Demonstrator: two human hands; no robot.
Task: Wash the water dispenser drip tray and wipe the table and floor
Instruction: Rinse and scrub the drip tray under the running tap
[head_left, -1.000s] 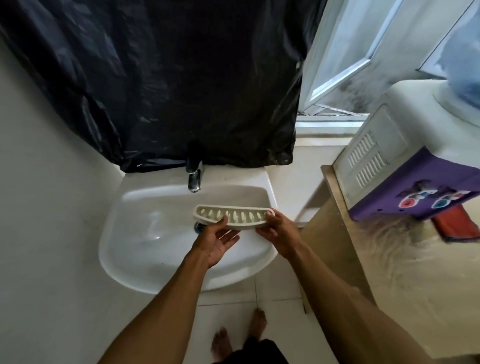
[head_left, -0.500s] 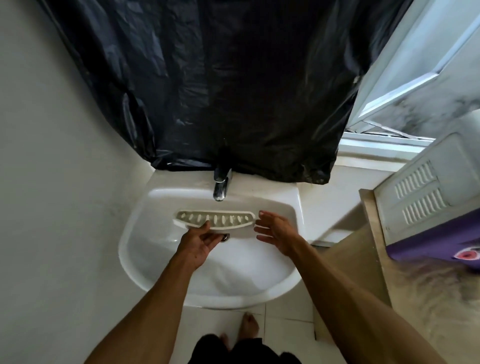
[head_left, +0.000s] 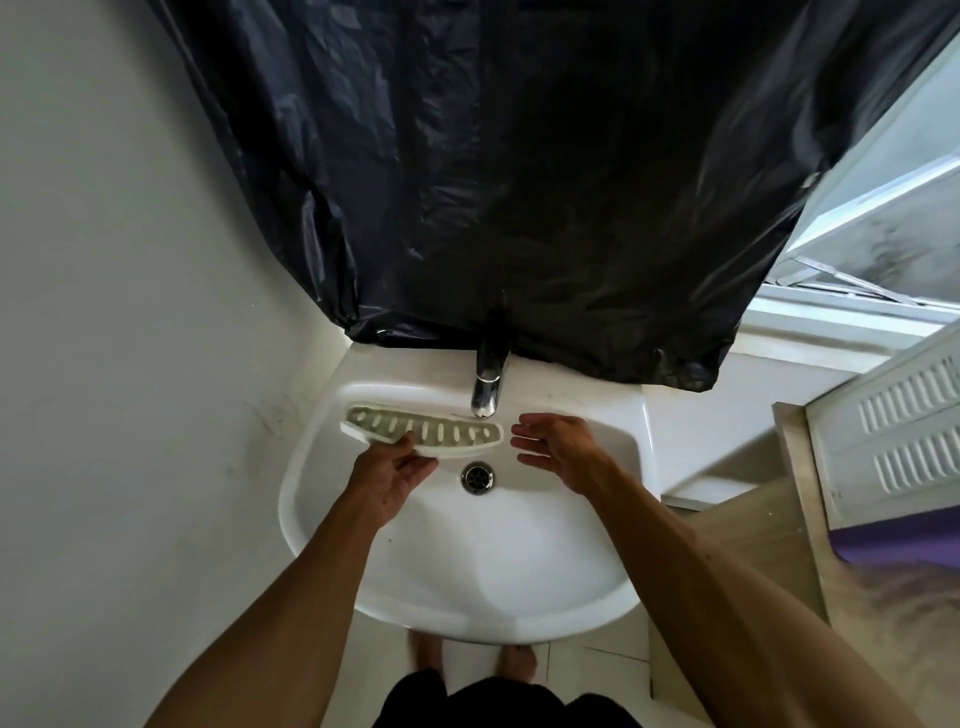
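The white slotted drip tray (head_left: 423, 430) is held over the white sink (head_left: 332, 525), its right end just under the chrome tap (head_left: 485, 392). My left hand (head_left: 392, 473) grips the tray's near edge from below. My right hand (head_left: 558, 449) hovers to the right of the tray, fingers spread, touching nothing. No water runs from the tap. The drain (head_left: 478, 477) lies below the tray's right end.
A black plastic sheet (head_left: 519, 182) hangs over the wall behind the tap. The water dispenser (head_left: 893, 431), white and purple, stands on a wooden table (head_left: 800, 467) at the right. A white wall closes the left side. My bare feet (head_left: 467, 660) stand on pale floor tiles.
My right hand has let go of the tray's right end and moved apart. My left hand has carried the tray left and toward the tap. The view has swung left, centring the sink.
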